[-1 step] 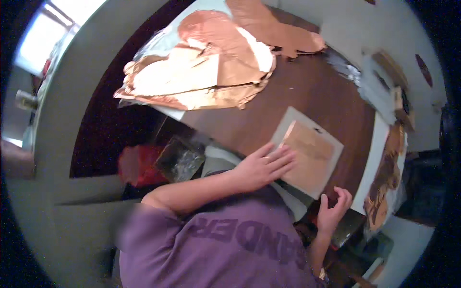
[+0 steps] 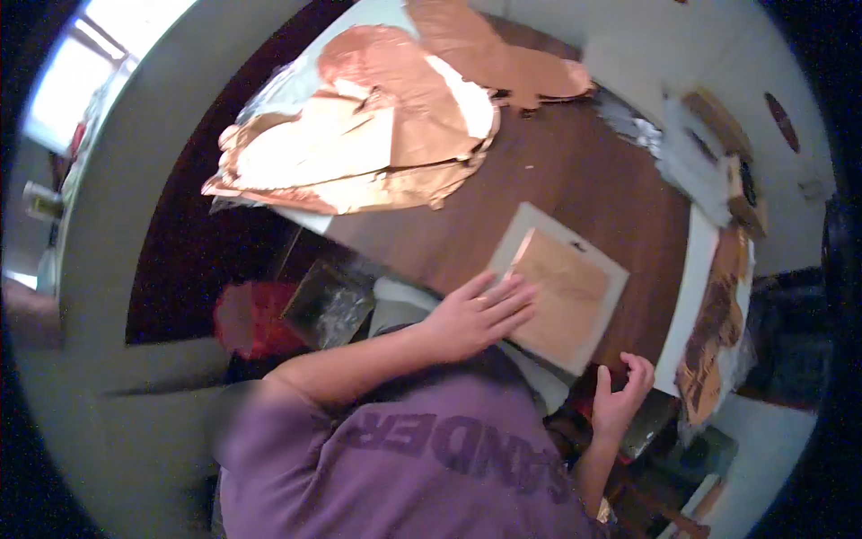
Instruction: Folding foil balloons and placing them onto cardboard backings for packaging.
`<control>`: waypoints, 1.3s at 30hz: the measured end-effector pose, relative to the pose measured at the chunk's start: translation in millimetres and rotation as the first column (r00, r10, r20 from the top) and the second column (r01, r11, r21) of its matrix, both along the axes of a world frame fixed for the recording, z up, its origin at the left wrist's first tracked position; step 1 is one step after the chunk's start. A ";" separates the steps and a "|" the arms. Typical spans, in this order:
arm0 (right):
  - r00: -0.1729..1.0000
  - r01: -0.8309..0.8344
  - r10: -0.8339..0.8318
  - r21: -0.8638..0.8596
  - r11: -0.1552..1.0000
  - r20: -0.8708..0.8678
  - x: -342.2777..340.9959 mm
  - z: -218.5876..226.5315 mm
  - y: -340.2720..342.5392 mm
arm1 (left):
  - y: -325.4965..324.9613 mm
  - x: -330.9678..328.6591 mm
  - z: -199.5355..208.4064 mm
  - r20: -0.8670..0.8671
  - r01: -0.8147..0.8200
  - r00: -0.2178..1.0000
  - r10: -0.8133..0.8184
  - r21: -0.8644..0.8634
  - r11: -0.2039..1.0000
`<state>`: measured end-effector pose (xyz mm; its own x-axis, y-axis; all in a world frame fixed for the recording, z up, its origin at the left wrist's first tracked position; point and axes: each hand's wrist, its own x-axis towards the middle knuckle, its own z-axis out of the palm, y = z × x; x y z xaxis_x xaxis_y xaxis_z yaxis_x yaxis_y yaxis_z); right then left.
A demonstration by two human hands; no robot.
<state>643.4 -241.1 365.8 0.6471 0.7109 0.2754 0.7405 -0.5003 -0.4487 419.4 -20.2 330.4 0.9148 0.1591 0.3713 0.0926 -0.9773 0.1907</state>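
Note:
A pale, flat square board [image 2: 600, 337] lies on the brown tabletop in front of me, with a thin copper-coloured sheet [image 2: 566, 292] on it. There is a small dark slot near the board's far right edge. My left hand [image 2: 485, 314] rests on the near left side of the board, fingers stretched out and their tips over the sheet's edge. Just off the board's near right corner is my right hand [image 2: 621, 395], palm turned inward. Its thumb stands apart from loosely curled fingers, and nothing shows between them.
Large crumpled copper foil pieces [image 2: 422, 117] cover the table's far left. Cut copper scraps [image 2: 709, 359] lie on a white strip at the right, near a wooden block [image 2: 718, 121]. A clear bin [image 2: 328, 305] and a red thing [image 2: 256, 319] are below the table's left edge.
The whole view has shifted slightly, so the table and foil appear a little farther left. Both hands keep nearly the same pose.

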 end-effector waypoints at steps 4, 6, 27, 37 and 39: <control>0.854 0.223 -0.142 0.104 0.969 -0.500 19.5 23.5 -16.4 | -5.4 -13.4 10.3 0.153 0.148 0.977 -0.147 0.006 0.989; 0.738 0.121 0.056 0.212 0.970 -0.673 40.5 43.0 -13.4 | -14.0 -4.2 23.7 0.250 0.283 0.927 -0.279 0.019 0.959; 0.646 -0.658 -0.133 -0.637 0.403 -0.752 112.9 60.0 -125.6 | -53.5 46.0 27.2 0.057 0.755 0.654 -0.754 -0.095 0.648; 0.898 0.380 -0.436 -0.600 0.704 0.057 131.8 -31.8 -235.8 | -4.4 -40.2 -22.0 -0.050 0.303 0.941 -0.335 -0.316 0.899; 0.917 0.357 -0.396 -0.535 0.766 0.046 146.6 -58.2 -233.0 | -4.3 -40.8 -18.7 -0.063 0.281 0.946 -0.317 -0.324 0.903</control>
